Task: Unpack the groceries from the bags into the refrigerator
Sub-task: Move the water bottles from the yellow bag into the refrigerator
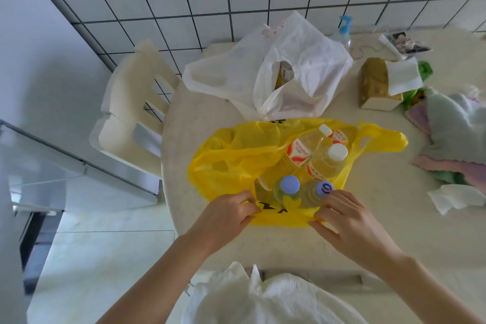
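A yellow plastic bag lies open on the round pale table. Inside stand several bottles: two with purple caps at the near side and two with white caps behind them. My left hand pinches the bag's near rim at the left. My right hand pinches the same rim at the right, close to a purple cap. Behind the yellow bag sits a white plastic bag with a package showing through its handle hole.
A white plastic chair stands left of the table. A brown tissue box, crumpled cloths, a paper napkin and a blue-topped bottle occupy the table's right and back. The grey appliance top lies at far left. Another white bag sits near me.
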Available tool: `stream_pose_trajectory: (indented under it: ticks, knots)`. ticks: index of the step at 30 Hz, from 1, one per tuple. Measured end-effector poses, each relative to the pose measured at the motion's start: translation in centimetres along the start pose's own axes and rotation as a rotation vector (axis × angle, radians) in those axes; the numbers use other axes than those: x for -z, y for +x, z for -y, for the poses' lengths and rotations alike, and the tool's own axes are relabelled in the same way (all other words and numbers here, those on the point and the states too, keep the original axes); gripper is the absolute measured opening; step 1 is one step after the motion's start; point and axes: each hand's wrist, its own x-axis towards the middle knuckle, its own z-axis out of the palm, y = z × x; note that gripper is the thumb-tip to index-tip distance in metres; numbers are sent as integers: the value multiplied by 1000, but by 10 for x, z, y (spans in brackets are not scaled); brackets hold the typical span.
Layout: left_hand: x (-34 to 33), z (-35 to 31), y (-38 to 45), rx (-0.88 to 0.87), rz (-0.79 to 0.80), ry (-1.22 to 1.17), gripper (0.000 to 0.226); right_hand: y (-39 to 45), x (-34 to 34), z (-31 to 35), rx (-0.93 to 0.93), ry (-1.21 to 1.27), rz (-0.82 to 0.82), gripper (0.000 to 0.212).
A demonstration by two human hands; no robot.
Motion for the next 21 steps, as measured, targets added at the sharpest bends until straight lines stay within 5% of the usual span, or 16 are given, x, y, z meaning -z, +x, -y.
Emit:
stream_pose_trajectory:
  ticks: [6, 7, 10, 12, 15, 17, 21]
  knots:
    - [-21, 21, -9, 63, -81, 122, 29, -18, -12, -14, -172, 53, -74, 16]
    - [-24, 24, -10, 105, -55, 123, 31, -25, -19, -19, -185, 31, -14, 9]
    - [-32, 30, -13, 389, 208, 3, 52, -46, -42, -36, -277, -59, 477, 56]
    - [-36, 34, -15, 503, 314, 11, 63, -49, -45, -41, -365, -18, 636, 56]
    - [-32, 36, -5, 494, 119, 74, 56, -28, -20, -35, -560, 139, 317, 19]
    - [-28, 38, 10, 403, -57, 101, 49, 1, 5, -36, -631, 108, 50, 19]
    - [-29, 40, 45, 255, -67, 179, 33, 64, 39, -54, -676, 178, -69, 18]
